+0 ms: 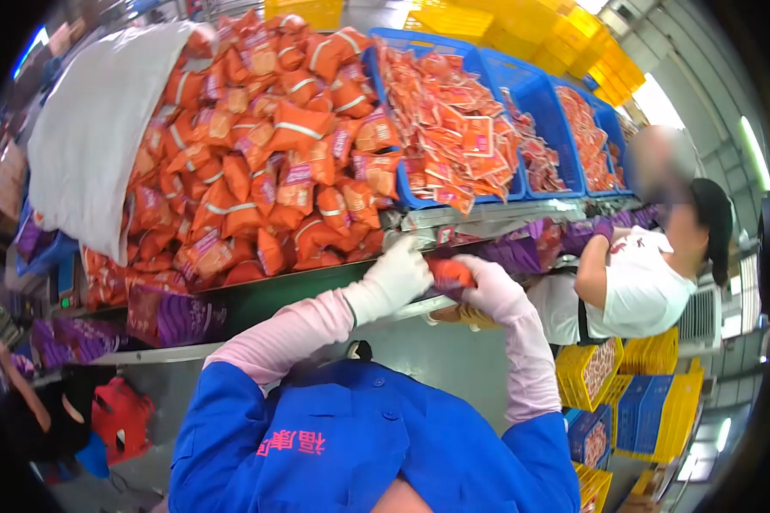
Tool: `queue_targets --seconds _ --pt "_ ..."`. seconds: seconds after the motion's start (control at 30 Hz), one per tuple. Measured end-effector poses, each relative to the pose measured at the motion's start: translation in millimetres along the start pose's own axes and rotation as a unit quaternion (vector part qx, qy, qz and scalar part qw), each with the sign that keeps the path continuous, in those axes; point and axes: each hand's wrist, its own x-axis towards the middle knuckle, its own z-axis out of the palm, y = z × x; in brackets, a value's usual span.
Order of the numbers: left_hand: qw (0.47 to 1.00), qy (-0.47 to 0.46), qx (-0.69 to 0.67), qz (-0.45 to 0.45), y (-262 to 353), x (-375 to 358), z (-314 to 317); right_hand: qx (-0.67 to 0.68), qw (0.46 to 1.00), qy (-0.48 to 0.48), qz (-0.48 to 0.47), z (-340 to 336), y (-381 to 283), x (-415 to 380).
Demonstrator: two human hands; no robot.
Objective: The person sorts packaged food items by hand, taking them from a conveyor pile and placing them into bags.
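My left hand [393,280], in a white glove, is over the conveyor with its fingers bent together beside a dark purple edge; what they hold, if anything, is hidden. Close to it, my right hand [493,289], also gloved, is closed round a small orange packet [451,274]. Beyond both hands lies a large heap of sealed orange packets [257,154], several with a pale stripe. Filled purple bags [535,245] stand in a row on the line to the right of my right hand.
Blue crates [526,85] with flat orange sachets [453,128] line the far side. A white sheet [103,128] covers the heap's left end. More purple bags [167,316] lie leftward on the belt. A co-worker [637,278] stands at right, near yellow crates [659,350].
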Motion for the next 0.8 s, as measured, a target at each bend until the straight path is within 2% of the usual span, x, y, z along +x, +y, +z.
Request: queue_targets --seconds 0.03,0.1,0.13,0.17,0.23,0.3,0.4,0.43,0.47,0.5,0.57,0.6,0.63,0.7,0.77,0.8 --pt "0.999 0.021 -0.024 0.030 7 -12 -8 -0.113 0.991 -0.064 -0.003 2 -14 2" --pt "0.997 0.046 -0.057 0.032 16 -32 -29 -0.253 0.946 -0.201 0.022 19 -47 30" --pt "0.993 0.064 -0.091 0.042 16 -38 -45 -0.274 0.926 -0.258 -0.040 81 -11 61" --pt "0.989 0.073 -0.123 0.031 16 -44 -63 -0.298 0.924 -0.192 -0.142 103 -29 62" --pt "0.995 0.031 -0.084 0.043 15 -72 -55 -0.270 0.929 -0.203 -0.151 141 -44 69" --pt "0.992 -0.042 -0.118 0.018 21 -110 -37 -0.232 0.937 -0.211 -0.156 196 -76 85" --pt "0.988 -0.005 -0.151 -0.042 8 -150 -59 -0.151 0.948 -0.240 -0.145 228 -85 127" --pt "0.986 0.010 -0.149 -0.072 -2 -155 -73 -0.125 0.951 -0.247 -0.138 225 -97 126" --pt "0.987 0.013 -0.133 -0.086 -9 -161 -87 -0.191 0.908 -0.324 -0.187 219 -114 142" --pt "0.987 0.015 -0.134 -0.088 -13 -169 -99 -0.184 0.889 -0.362 -0.211 142 -165 125" --pt "0.984 0.018 -0.129 -0.125 -19 -185 -117 -0.026 0.939 -0.292 -0.181 50 -210 115" --pt "0.983 0.007 -0.122 -0.134 -22 -193 -121 0.041 0.954 -0.168 -0.245 33 -195 124" --pt "0.983 0.006 -0.124 -0.132 -24 -203 -122 0.134 0.982 -0.095 -0.097 25 -176 144" --pt "0.979 -0.015 -0.110 -0.171 -29 -221 -127 0.039 0.989 0.146 0.004 53 -100 210" --pt "0.970 -0.023 -0.125 -0.209 -34 -230 -131 0.001 0.988 0.149 0.037 126 -11 277" --pt "0.966 -0.023 -0.119 -0.229 -36 -226 -138 0.022 0.988 0.129 0.086 150 -25 284"
